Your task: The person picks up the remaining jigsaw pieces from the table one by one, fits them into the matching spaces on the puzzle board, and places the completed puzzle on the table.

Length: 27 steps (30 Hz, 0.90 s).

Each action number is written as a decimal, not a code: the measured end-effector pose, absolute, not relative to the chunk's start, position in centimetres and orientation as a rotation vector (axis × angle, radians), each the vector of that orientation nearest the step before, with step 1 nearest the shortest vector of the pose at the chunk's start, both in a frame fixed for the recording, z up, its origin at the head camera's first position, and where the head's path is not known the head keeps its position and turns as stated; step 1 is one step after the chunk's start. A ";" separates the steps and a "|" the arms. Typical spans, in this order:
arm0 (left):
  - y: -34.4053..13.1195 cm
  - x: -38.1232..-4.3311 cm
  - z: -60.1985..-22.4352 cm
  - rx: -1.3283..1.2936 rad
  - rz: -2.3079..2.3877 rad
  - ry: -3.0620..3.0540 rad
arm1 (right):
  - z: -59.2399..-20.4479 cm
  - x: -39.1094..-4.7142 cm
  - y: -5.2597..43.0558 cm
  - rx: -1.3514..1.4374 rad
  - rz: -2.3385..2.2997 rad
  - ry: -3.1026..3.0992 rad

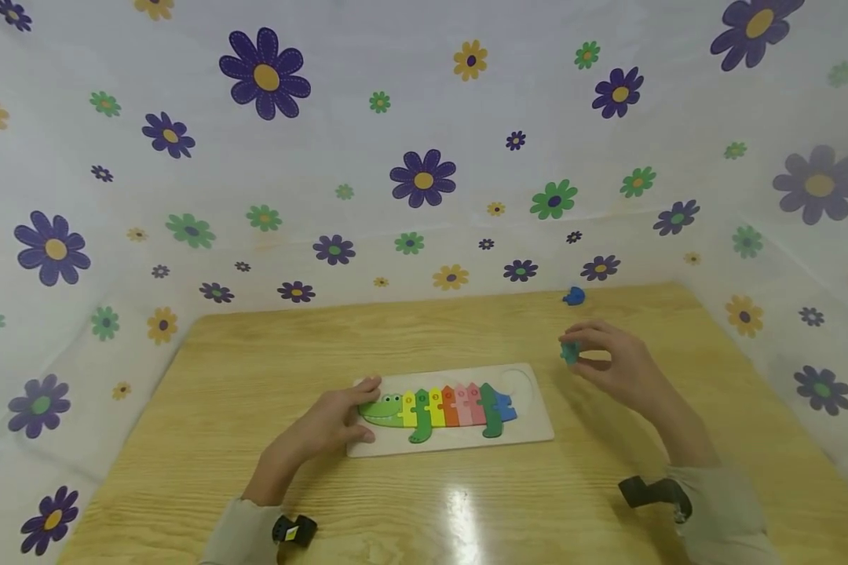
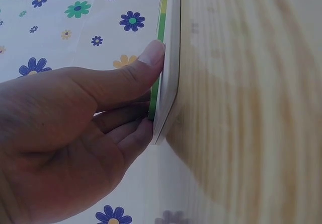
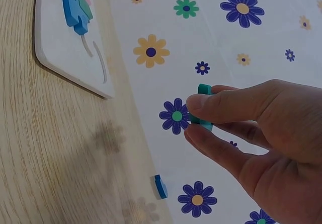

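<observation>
A crocodile puzzle board (image 1: 452,449) lies on the table, its coloured pieces (image 1: 448,404) running from a green head at the left to a blue piece (image 1: 505,406) near the right. My left hand (image 1: 325,420) rests on the board's left end by the head, thumb and fingertips pressed against its top face. Right of the board and above the table, my right hand (image 1: 618,365) pinches a small teal puzzle piece (image 1: 569,351) between thumb and fingers. In the right wrist view the teal piece (image 3: 204,121) shows partly behind the thumb. A bare round recess (image 1: 517,382) shows at the board's right end.
Beyond the right hand, a loose blue puzzle piece (image 1: 575,296) lies at the table's back edge. The wooden table (image 1: 268,345) is bordered by a white flowered cloth (image 1: 353,165) at the back and both sides.
</observation>
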<state>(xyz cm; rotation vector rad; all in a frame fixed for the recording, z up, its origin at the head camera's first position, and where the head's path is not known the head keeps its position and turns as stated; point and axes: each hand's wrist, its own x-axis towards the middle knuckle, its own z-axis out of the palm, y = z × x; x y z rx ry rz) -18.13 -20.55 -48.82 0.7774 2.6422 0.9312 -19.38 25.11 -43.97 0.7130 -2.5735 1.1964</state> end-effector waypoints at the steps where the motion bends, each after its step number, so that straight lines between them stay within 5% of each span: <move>1: -20.6 -18.1 -48.8 0.772 0.930 2.644 | -43.9 -19.4 25.1 0.715 1.194 -2.580; 27: -20.7 -18.0 -48.6 0.793 0.928 2.634 | -43.5 -18.8 24.7 0.730 1.167 -2.687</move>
